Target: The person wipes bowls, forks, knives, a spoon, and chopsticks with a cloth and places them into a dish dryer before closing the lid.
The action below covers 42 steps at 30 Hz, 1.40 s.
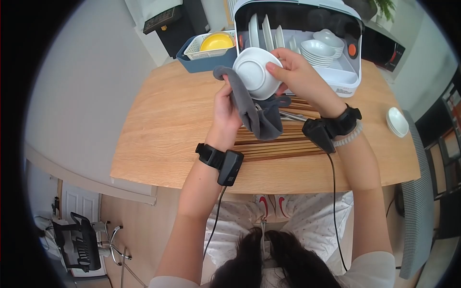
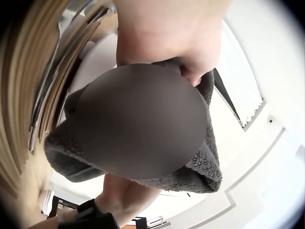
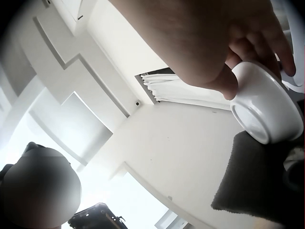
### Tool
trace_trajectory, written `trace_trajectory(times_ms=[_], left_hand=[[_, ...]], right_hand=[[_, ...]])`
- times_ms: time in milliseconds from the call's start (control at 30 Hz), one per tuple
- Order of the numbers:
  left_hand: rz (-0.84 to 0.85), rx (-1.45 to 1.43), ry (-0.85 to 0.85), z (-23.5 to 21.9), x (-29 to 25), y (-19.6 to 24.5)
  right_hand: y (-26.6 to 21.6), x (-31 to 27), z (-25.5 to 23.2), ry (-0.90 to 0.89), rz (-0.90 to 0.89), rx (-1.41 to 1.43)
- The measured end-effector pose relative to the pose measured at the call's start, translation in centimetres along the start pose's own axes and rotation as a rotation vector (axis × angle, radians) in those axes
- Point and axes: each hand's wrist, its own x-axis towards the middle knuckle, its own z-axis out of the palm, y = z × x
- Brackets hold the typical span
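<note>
A white bowl (image 1: 256, 73) is tilted over the table, its footed base facing the head camera. The right hand (image 1: 301, 77) pinches its rim between thumb and fingers; the right wrist view shows that hand (image 3: 248, 52) on the bowl (image 3: 269, 105) too. My left hand (image 1: 226, 108) holds a grey cloth (image 1: 247, 108) against the bowl's left side, the cloth hanging below. In the left wrist view the left hand (image 2: 171, 38) grips the cloth (image 2: 205, 162), and most of the bowl is hidden.
Chopsticks (image 1: 278, 144) and metal cutlery (image 1: 293, 115) lie beneath the hands. Behind stands a dish box (image 1: 353, 85) with plates and stacked bowls (image 1: 318, 50). A blue bin (image 1: 197, 65) with a basket and yellow bowl (image 1: 217, 42) is back left; small white dishes (image 1: 397, 122) sit at right.
</note>
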Motion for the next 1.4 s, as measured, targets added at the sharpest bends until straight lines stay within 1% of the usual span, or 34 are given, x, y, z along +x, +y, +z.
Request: trace_trajectory(times_ms=[33,67,133,167,200,233,267,300,333,367,400,433,500,533,567,633,667,733,767,833,867,900,967,1000,1033,1067,1100,1167,1200,1233,1267,1333,1367,1400], left_hand=[[-0.001,0.003,-0.001,-0.2,0.1,-0.2],[-0.046,0.067,-0.015,-0.4,0.3,-0.3],[-0.090,0.128,-0.027,-0.3,0.0,-0.5],[-0.102,0.284,-0.109,0.3,-0.6,-0.4],[-0.115,0.442,-0.191,0.7,-1.0,-0.4],[-0.118,0.443,-0.193,0.9,-1.1,-0.6],[-0.150,0.463,-0.134,1.0,-1.2,-0.8],[-0.185,0.482,-0.073,1.0,-1.3,-1.1],[-0.190,0.479,-0.071,0.8,-1.3,-1.2],[-0.177,0.295,-0.077,0.5,-1.0,-1.1],[-0.161,0.113,-0.085,0.4,-0.9,-0.9],[-0.162,0.114,-0.088,0.6,-0.9,-0.9],[0.016,0.071,-0.068,0.9,-0.8,-0.6],[0.026,0.061,-0.051,1.0,-0.8,-0.4],[0.028,0.064,-0.051,1.1,-0.8,-0.5],[0.027,0.071,-0.008,1.4,-0.7,-0.5],[0.026,0.074,-0.007,1.2,-0.7,-0.4],[-0.074,0.146,-0.081,1.0,-0.9,-0.2],[-0.074,0.145,-0.080,1.1,-1.2,-0.2],[-0.050,0.383,-0.182,1.6,-1.9,-0.2],[-0.074,0.442,-0.245,1.6,-1.8,-0.4],[-0.075,0.440,-0.244,1.6,-1.8,-0.5],[-0.111,0.254,-0.160,1.2,-1.8,-1.0],[-0.116,0.115,-0.100,0.2,-0.8,-1.3],[-0.118,0.115,-0.102,0.3,-0.9,-1.1],[-0.047,0.061,-0.163,0.5,-1.2,-0.6],[0.024,0.009,-0.224,0.9,-1.4,-0.3],[0.039,-0.017,-0.222,1.8,-1.3,0.2],[0.049,0.005,-0.163,1.8,-1.4,0.4],[0.062,0.027,-0.104,2.1,-1.6,0.6],[0.066,0.029,-0.104,2.4,-1.9,0.5],[0.080,0.176,-0.092,3.0,-2.8,0.0],[0.082,0.173,-0.089,2.6,-2.6,0.0],[-0.014,0.136,-0.119,1.9,-2.3,-0.2]], right_hand=[[-0.1,-0.1,-0.1,0.007,0.015,-0.077],[0.0,0.0,-0.6,0.008,0.015,-0.077],[0.4,0.0,-1.7,-0.026,-0.203,-0.325],[-0.8,-0.5,-1.7,-0.027,-0.203,-0.326],[-2.2,-1.3,-1.9,-0.155,-0.075,-0.425],[-3.1,-1.9,-2.0,-0.281,0.058,-0.521],[-0.9,-1.2,-2.1,-0.251,-0.188,-0.592],[-0.5,-1.3,-2.5,-0.250,-0.183,-0.591],[-2.0,-1.5,-2.3,-0.145,-0.040,-0.572],[-2.8,-1.6,-2.1,-0.040,0.098,-0.554],[-2.0,-1.3,-2.0,0.044,0.033,-0.436],[-1.8,-1.3,-1.7,0.047,0.033,-0.437],[-1.6,-1.3,-0.8,-0.065,-0.044,0.027],[-1.2,-1.3,-0.1,-0.076,-0.093,0.072],[-0.9,-1.2,0.2,-0.077,-0.096,0.073],[-0.7,-1.0,0.8,0.030,-0.107,0.076],[-0.5,-0.9,0.7,0.031,-0.107,0.079],[-0.2,-0.5,0.0,0.103,-0.171,-0.055],[-0.3,-0.6,-0.5,0.102,-0.169,-0.055],[-0.8,-0.8,-1.9,-0.113,-0.063,-0.286],[-0.7,-0.8,-2.1,-0.152,-0.157,-0.370],[-0.8,-0.9,-2.4,-0.153,-0.156,-0.371],[-2.4,-1.6,-2.3,-0.104,0.048,-0.284],[-2.3,-1.6,-1.9,-0.104,0.049,-0.284],[-2.0,-1.5,-1.2,0.089,-0.080,-0.200],[-1.7,-1.3,-0.5,0.283,-0.210,-0.114],[-1.5,-1.3,0.4,0.290,-0.211,-0.115],[-1.0,-1.3,2.2,0.202,-0.267,0.192],[-0.5,-1.1,2.9,0.194,-0.318,0.233],[-0.5,-1.1,2.8,0.192,-0.320,0.235],[-0.5,-1.1,2.4,0.203,-0.287,0.196],[-1.0,-1.3,1.4,0.210,-0.251,0.156],[-1.8,-1.4,0.6,0.164,-0.214,0.161],[-2.1,-1.4,-0.1,0.120,-0.178,0.166]])
